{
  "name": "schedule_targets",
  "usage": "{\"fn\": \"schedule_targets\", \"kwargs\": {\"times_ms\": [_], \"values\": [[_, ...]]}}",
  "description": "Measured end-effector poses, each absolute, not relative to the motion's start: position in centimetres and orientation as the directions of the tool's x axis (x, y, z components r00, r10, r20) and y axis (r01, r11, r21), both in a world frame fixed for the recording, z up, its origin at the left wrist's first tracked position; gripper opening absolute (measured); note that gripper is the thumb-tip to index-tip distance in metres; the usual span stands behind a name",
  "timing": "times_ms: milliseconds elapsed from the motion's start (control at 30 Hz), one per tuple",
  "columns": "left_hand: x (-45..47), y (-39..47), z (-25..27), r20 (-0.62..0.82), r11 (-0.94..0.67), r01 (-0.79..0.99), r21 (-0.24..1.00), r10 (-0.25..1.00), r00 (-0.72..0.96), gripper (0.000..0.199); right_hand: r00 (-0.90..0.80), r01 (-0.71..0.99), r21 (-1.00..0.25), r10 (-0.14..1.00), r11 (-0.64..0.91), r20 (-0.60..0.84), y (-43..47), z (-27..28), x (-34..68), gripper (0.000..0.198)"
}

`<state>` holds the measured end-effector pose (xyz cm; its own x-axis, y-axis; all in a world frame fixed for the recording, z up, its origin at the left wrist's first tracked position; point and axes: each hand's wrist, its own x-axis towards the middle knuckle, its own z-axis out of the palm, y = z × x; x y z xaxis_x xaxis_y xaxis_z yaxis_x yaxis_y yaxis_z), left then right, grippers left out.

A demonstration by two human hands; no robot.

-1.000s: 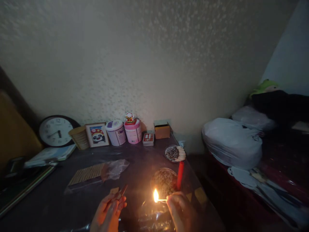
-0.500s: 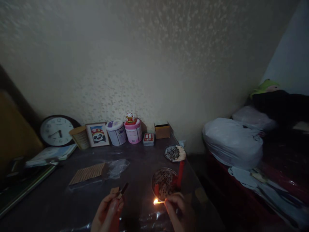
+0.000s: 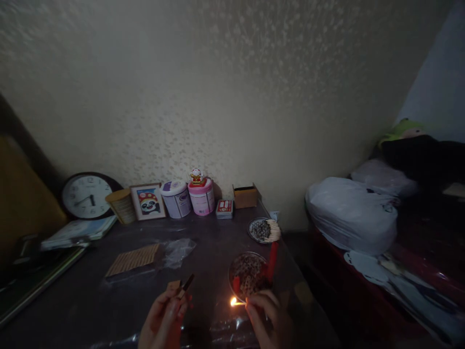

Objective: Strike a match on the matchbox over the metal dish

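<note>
Orange flame on lit match (image 3: 238,303) much shrunk against a second ago, pinched in right hand (image 3: 267,320) fingertips, held low beside dish of spent matches (image 3: 249,278) and red candle (image 3: 271,261). Matchbox (image 3: 183,287) gripped by left hand (image 3: 165,317). Burn judged fading.

Lit match (image 3: 237,303) in right hand (image 3: 267,317)

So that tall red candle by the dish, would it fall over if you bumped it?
Probably. The red candle is tall and thin, standing beside the dish, so its narrow base likely tips easily. Being round, it would likely roll across the smooth dark table. It looks stiff, though wax could snap. The right hand holds a burning match nearby.
</note>
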<state>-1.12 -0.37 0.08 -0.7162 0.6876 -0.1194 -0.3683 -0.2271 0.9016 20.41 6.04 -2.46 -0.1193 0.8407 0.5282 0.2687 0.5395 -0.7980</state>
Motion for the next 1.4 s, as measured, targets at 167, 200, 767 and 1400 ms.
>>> {"fn": "schedule_targets", "kwargs": {"times_ms": [167,200,767,1400], "values": [[-1.20,-0.31,-0.02,-0.216,-0.176,-0.485,0.856,0.732,-0.646,0.045,-0.145,0.255,-0.805,0.844,0.536,0.516,6.07,-2.62,20.45,0.029],[-1.29,-0.33,0.01,-0.226,-0.158,-0.488,0.858,0.737,-0.637,0.045,-0.145,0.256,-0.807,0.847,0.532,0.512,6.07,-2.64,20.45,0.029],[-1.57,-0.39,-0.20,-0.272,-0.128,-0.536,0.834,0.750,-0.603,0.048,-0.150,0.291,-0.750,0.803,0.594,0.577,5.96,-2.50,20.29,0.033],[-1.31,-0.35,-0.29,-0.229,-0.171,-0.478,0.862,0.709,-0.667,0.044,-0.048,0.177,-0.855,0.872,0.488,0.488,6.21,-3.25,20.21,0.025]]}}
